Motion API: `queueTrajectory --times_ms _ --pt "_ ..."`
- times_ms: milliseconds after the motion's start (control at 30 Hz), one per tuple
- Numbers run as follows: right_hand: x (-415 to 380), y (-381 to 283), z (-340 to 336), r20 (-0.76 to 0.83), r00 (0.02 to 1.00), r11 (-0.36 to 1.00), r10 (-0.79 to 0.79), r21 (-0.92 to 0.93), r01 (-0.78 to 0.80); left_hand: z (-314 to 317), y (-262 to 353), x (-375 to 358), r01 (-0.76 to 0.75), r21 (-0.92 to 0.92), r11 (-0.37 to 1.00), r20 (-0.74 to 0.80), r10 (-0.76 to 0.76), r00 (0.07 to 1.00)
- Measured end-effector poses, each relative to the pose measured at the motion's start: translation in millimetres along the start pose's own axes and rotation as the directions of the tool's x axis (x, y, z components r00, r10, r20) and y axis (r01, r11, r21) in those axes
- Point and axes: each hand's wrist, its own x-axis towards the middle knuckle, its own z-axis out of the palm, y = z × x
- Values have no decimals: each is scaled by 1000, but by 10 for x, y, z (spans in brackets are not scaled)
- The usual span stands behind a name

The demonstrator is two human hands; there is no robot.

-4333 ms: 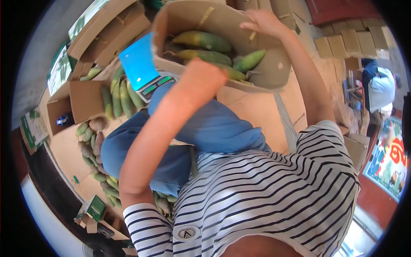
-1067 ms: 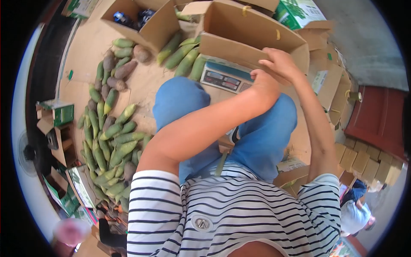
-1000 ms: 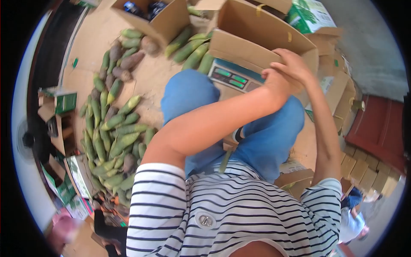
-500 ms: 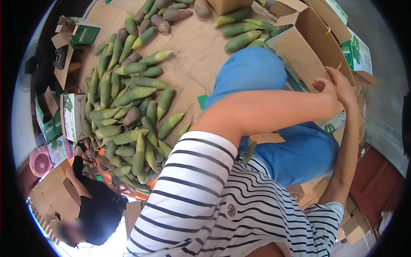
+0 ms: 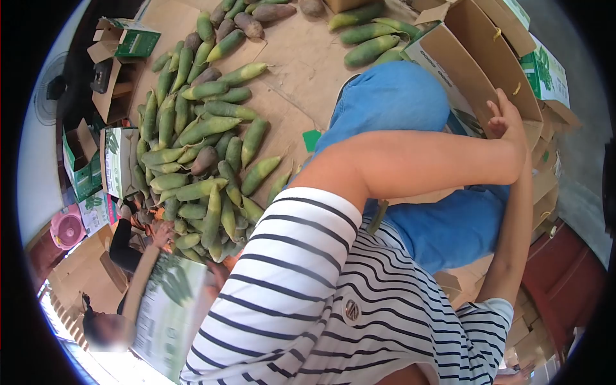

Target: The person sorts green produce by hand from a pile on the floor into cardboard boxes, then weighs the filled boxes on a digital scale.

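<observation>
Both my hands meet at the right, beside a tall open cardboard carton with its flaps standing up. My left hand crosses in front, its fingers apart by the carton's near side wall; nothing shows in it. Behind it, my right hand is mostly covered by the left wrist, so I cannot tell what its fingers do. A big heap of long green radishes spreads on the cardboard-covered floor left of my knee. Several more green radishes lie by the carton's left side.
Another person at lower left handles a printed carton beside the heap. Open green-and-white cartons line the left edge, with a pink fan below them. Another printed carton stands at upper right. Brownish roots lie at the top.
My left hand has moved right, overlapping my right hand, and its fingers have straightened from a loose curl. At lower left, the other person has brought a printed carton into view beside the heap.
</observation>
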Motion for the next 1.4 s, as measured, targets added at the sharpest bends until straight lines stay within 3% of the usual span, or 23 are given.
queueTrajectory --times_ms 33,100,133,200,233,267,367,400,433,500,533,567,800,900,967,1000,1067,1100,1133,1167,1300,1367,1400 --pt "-50 -6 -18 27 999 999 -46 9 46 -23 14 -78 -11 -4 1000 -24 11 1000" --pt "90 128 -191 14 926 863 -377 -358 357 -243 41 -387 -62 -59 996 -150 52 987" --pt "419 342 -299 96 785 535 -612 -681 500 -417 18 -575 -107 -114 988 -247 76 966" --pt "621 464 -369 291 642 144 -709 -832 536 -580 -155 -941 -192 -267 944 -489 39 871" --pt "638 449 -377 318 667 196 -674 -794 576 -556 -287 -1072 -247 -340 908 -608 -12 794" --pt "625 379 -371 349 685 246 -639 -751 612 -295 -470 -1128 -371 -373 851 -844 -144 517" --pt "624 242 -381 430 720 374 -545 -643 668 422 -1344 -1466 -170 -513 841 -784 -379 491" --pt "622 235 -392 419 731 407 -538 -631 661 692 -1603 -1640 50 -595 802 -633 -506 586" --pt "623 236 -385 409 742 438 -531 -618 653 1251 -1945 -1752 151 -578 802 -610 -547 574" --pt "614 287 -366 389 702 446 -596 -566 693 2254 -2328 -2137 621 -515 590 -185 -785 592" --pt "640 322 -371 388 703 445 -596 -568 692 2818 -2443 -2305 682 -497 537 -107 -817 566" --pt "676 344 -385 386 703 443 -597 -572 690 3266 -2476 -2434 774 -477 417 105 -847 522" --pt "576 238 -328 392 779 538 -489 -568 623 5139 -1599 -3043 866 -497 58 493 -802 337" --pt "511 248 -297 351 733 474 -583 -585 658 5299 -1339 -3077 852 -521 47 474 -814 335" --pt "545 284 -339 381 684 377 -622 -620 688 5344 -1265 -3047 783 -572 242 295 -831 472" --pt "433 179 -300 374 733 391 -569 -661 641 5274 -1264 -2978 850 -487 200 368 -836 407" --pt "517 280 -311 369 652 316 -663 -651 690 5316 -1295 -2903 903 -386 191 451 -814 365" --pt "471 148 -308 416 771 443 -482 -643 624 5133 -1280 -2843 916 -363 174 473 -812 342" --pt "495 181 -320 425 736 404 -527 -636 657 4959 -1259 -2809 931 -333 150 495 -812 308" --pt "504 234 -309 398 677 342 -619 -640 688 4942 -1227 -2767 910 -374 179 444 -827 346" --pt "312 -24 -286 405 850 458 -337 -718 524 5012 -1264 -2621 749 -629 205 257 -855 450" --pt "492 213 -340 419 641 321 -643 -613 722 4620 -1340 -2348 614 -770 177 114 -907 405" --pt "527 207 -338 430 669 365 -607 -597 715 4425 -1455 -2166 613 -777 145 112 -926 361"
